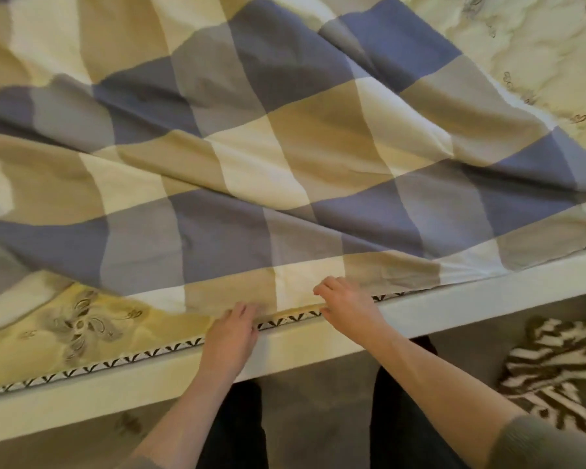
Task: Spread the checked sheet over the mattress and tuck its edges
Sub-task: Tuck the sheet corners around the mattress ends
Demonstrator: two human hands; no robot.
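Checked sheet [251, 147] lies rumpled and skewed across the mattress [82, 319]; near-left and far-right parts of the mattress are bare. Left hand [232, 333] and right hand [349, 306] are at the mattress's near edge, fingers curled, both pinching the sheet's hem. The hands are close together but not touching.

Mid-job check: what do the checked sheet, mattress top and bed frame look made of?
The checked sheet: thin matte woven cloth, probably cotton; it drapes in soft folds. The mattress: quilted, faintly glossy fabric with embroidered motifs and patterned piping. The bed frame: hard, smooth white surface, perhaps painted wood; the picture cannot settle it.
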